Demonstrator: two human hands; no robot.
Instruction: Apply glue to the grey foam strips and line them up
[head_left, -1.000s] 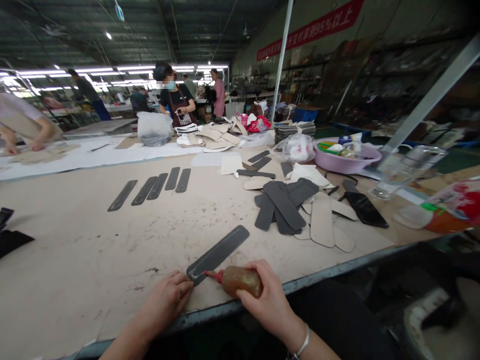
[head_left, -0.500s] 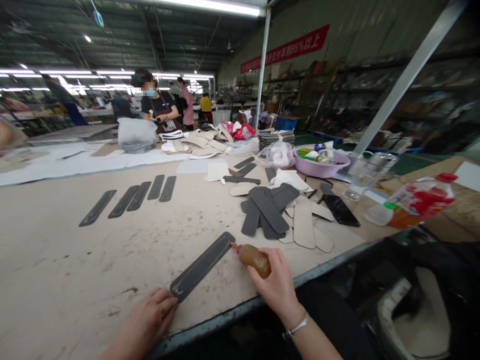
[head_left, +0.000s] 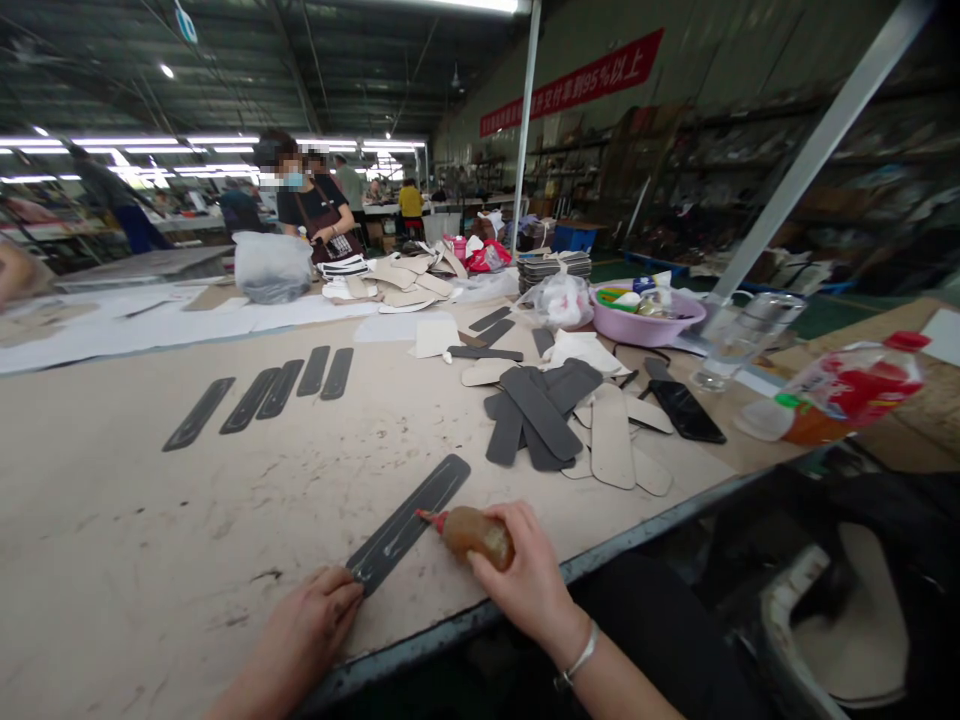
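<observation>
A long dark grey strip (head_left: pixel 409 522) lies diagonally on the worktable (head_left: pixel 150 520) near its front edge. My left hand (head_left: pixel 311 625) presses its fingertips flat on the strip's near end. My right hand (head_left: pixel 525 580) is wrapped around a small brown glue bottle (head_left: pixel 472 532). The bottle's red nozzle touches the middle of the strip. A shiny line of glue runs along the strip.
Several glued dark strips (head_left: pixel 262 392) lie in a row at mid-left. A heap of grey and beige pieces (head_left: pixel 570 420) sits to the right, with a black phone (head_left: pixel 686 410), a pink basin (head_left: pixel 645 322), a glass jug (head_left: pixel 739 335) and a drink bottle (head_left: pixel 847 388). Other people work at the far end.
The glue bottle went from the strip's near end up to its far end, and is now back at the middle. My left hand stayed on the near end.
</observation>
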